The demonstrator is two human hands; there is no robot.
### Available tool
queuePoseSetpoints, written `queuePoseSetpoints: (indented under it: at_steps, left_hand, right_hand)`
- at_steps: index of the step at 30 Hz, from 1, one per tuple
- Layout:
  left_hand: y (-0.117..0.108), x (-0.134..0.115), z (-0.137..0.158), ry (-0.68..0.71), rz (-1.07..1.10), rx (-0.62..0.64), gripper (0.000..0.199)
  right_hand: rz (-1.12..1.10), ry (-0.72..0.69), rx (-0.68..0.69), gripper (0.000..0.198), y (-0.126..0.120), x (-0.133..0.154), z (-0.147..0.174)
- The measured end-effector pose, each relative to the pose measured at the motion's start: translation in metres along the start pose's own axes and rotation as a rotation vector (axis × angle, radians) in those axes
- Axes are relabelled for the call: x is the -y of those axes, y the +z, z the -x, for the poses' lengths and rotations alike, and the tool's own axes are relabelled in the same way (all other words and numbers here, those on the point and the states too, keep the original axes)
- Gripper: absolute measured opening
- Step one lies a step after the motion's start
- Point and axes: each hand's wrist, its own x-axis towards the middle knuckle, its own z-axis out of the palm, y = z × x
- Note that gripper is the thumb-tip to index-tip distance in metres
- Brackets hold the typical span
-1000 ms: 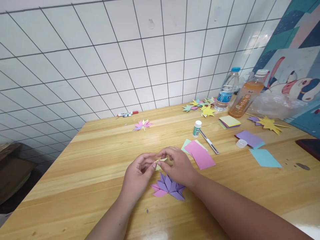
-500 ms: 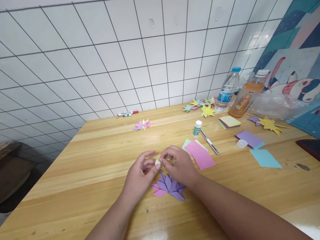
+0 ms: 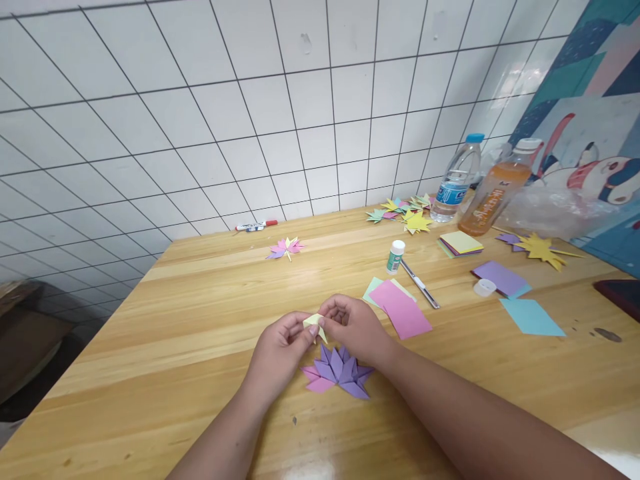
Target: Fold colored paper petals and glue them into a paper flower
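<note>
A small folded piece of pale yellow paper [image 3: 314, 321] is held up between my two hands, with pointed ends hanging down. My left hand [image 3: 283, 350] pinches its left side between thumb and fingers. From the right, my right hand [image 3: 357, 327] grips its edge with thumb and curled fingers. Just below them on the table lies a folded paper leaf shape [image 3: 338, 371], mostly purple with pink points at its left. Beyond my right hand rests a pink paper sheet [image 3: 401, 309] over green and yellow sheets.
A glue stick [image 3: 395, 257] stands by a utility knife [image 3: 419, 283]. Further right are a paper stack [image 3: 461, 243], blue paper [image 3: 533, 317] and a white cap [image 3: 485, 287]. Two bottles [image 3: 455, 180] stand at the back. Markers [image 3: 256, 226] and a small paper leaf [image 3: 286, 249] lie near the wall.
The yellow paper has turned and shows more of its folded face and points. My left fingers have closed in on its left side.
</note>
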Motion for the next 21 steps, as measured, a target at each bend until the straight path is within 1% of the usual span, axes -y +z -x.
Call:
queuePoseSetpoints:
  at_steps: [2,5,7,10,13,16,18,19,20,21]
  left_hand:
    - [0.000,-0.001,0.000,-0.038,0.034,0.013,0.031]
    - [0.000,-0.003,-0.001,-0.070,0.050,0.034,0.032]
    - [0.000,-0.003,0.000,-0.042,0.044,0.030,0.033]
    - [0.000,-0.003,0.002,0.052,-0.018,0.001,0.033]
    - [0.001,-0.003,0.004,0.105,-0.046,0.006,0.038]
    - [0.003,-0.003,0.005,0.087,0.005,0.033,0.052]
    - [0.004,-0.004,0.004,0.078,-0.036,-0.015,0.051]
    - [0.004,-0.004,0.004,0.082,-0.075,-0.047,0.049]
    - [0.004,-0.004,0.004,0.090,-0.118,-0.074,0.047]
    - [0.004,-0.004,0.004,0.103,-0.157,-0.091,0.046]
  right_hand:
    - [-0.043,0.029,0.018,0.007,-0.001,0.000,-0.001]
    - [-0.086,0.050,0.058,0.009,-0.003,-0.001,-0.002]
    - [-0.103,0.061,0.088,0.009,-0.006,0.000,-0.002]
    - [-0.066,0.059,0.110,0.011,-0.007,0.001,-0.002]
    - [-0.020,0.057,0.068,0.012,-0.005,0.001,-0.002]
    - [-0.029,0.057,-0.007,0.013,0.000,0.002,0.001]
    - [-0.042,0.046,-0.011,0.013,0.003,0.003,0.003]
    - [-0.037,0.025,-0.010,0.009,0.004,0.004,0.005]
    - [-0.017,-0.010,-0.014,0.004,0.005,0.005,0.006]
    - [0.021,-0.060,-0.018,0.007,0.005,0.005,0.007]
